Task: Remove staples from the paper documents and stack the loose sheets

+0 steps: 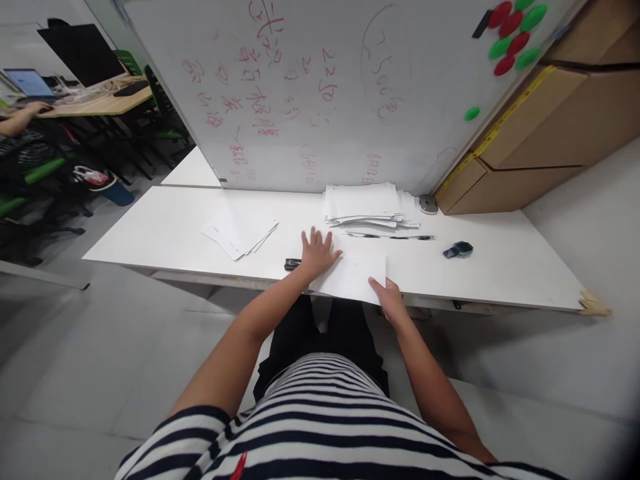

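Note:
Sheets of white paper lie at the front edge of the white table, their near edge reaching past it. My right hand grips their right edge, thumb on top and fingers underneath. My left hand lies with fingers spread at their upper left side. Beside the left wrist is a black object that looks like a stapler, partly hidden by the arm. Whether the paper is one sheet or more I cannot tell.
A thick paper stack lies by the whiteboard. Fanned sheets are at left. A thin black strip and a dark watch-like object lie at right. Cardboard boxes stand at the right. A co-worker's arm shows far left.

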Motion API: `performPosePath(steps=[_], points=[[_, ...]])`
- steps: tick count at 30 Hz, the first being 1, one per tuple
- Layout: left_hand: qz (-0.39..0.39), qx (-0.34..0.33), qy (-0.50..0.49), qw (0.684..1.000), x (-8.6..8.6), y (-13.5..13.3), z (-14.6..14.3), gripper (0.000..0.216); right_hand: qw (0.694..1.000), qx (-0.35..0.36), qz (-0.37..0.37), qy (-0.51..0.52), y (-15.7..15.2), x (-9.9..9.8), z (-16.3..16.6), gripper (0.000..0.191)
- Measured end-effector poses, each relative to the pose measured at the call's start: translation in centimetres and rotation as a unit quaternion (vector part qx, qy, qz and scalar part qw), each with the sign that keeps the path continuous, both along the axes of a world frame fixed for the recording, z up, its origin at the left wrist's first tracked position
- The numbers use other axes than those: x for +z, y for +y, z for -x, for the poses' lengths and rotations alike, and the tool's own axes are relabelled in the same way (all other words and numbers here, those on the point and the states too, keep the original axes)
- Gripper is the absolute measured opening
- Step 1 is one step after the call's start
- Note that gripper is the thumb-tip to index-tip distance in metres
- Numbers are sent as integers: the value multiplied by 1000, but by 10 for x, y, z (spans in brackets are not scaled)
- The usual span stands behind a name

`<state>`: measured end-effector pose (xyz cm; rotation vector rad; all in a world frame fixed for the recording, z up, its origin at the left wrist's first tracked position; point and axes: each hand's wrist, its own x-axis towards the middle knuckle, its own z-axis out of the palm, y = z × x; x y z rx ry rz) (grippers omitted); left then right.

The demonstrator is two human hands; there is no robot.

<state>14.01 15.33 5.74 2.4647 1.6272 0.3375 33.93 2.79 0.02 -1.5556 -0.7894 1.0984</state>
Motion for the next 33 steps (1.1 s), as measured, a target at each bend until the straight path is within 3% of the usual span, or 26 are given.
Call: performPosePath(steps=[2,5,9,12,14,16,18,21,23,27,30,33], points=[[-3,-15,18,1000,-5,1,0,77,1000,-8,2,-15,-1,-2,1,48],[17,12,-13,1000,-3,6,4,79,1000,-18,2,-12,-3,-4,5,48],[7,23,-196,980,6,9,17,64,999,-27,-6,-20,-7,0,12,48],[-46,52,-352,934,15,4,31,48,999,-25,-19,-38,-10,4,14,49],[-89,78,-394,911,22,0,42,46,999,-17,-32,-31,-13,5,14,51],[-132,76,-379,913,27,-5,55,43,999,-12,-37,-31,-18,4,15,53],[-150,51,-317,935,27,-10,70,39,998,-17,-38,-48,-24,2,18,52],[-107,-19,-198,974,12,-16,87,35,996,-38,-34,-72,-31,2,21,51],[-90,-43,-151,983,-4,-21,93,34,996,-48,-25,-72,-33,9,20,50],[-134,-2,-139,981,-24,-26,95,36,993,-68,-20,-99,-29,42,-1,47],[-141,12,-149,979,-28,-25,94,35,986,-104,-43,-123,-29,72,-24,47],[-139,14,-150,979,-27,-24,95,34,988,-107,-91,-71,-32,90,-35,53]])
